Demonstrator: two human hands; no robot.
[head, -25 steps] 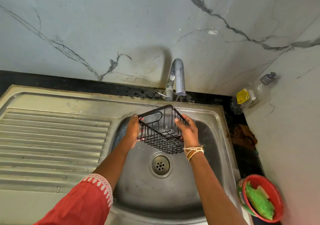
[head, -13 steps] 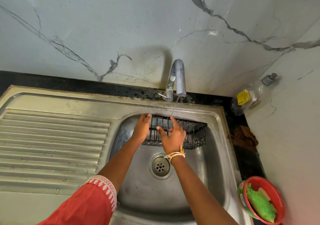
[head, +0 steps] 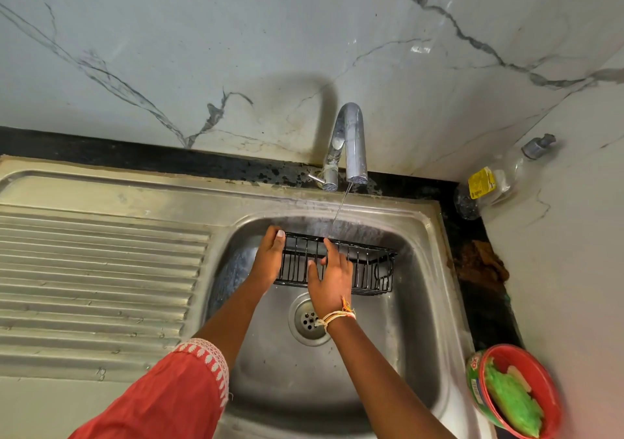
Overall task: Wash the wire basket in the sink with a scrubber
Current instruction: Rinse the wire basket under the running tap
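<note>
A black wire basket (head: pixel 373 269) hangs level over the steel sink (head: pixel 418 320), under a thin stream of water from the chrome tap (head: pixel 351 141). My left hand (head: pixel 270 258) grips the basket's left end, thumb on the top rim. My right hand (head: pixel 331 278) lies flat against the basket's front side with the fingers spread, rubbing the wires. A green scrubber (head: pixel 513 401) lies in a red tub (head: pixel 540 374) at the lower right, away from both hands.
The drain (head: pixel 305 320) sits below the basket. A ribbed draining board (head: pixel 98 279) fills the left. A clear bottle with a yellow label (head: pixel 486 183) stands in the back right corner on the black counter (head: pixel 486 300), near a brown rag (head: pixel 479 264).
The basket has turned from tilted on end to lying level and lengthwise under the tap. My right hand has moved from its right end to its front side; since half a second ago little has changed.
</note>
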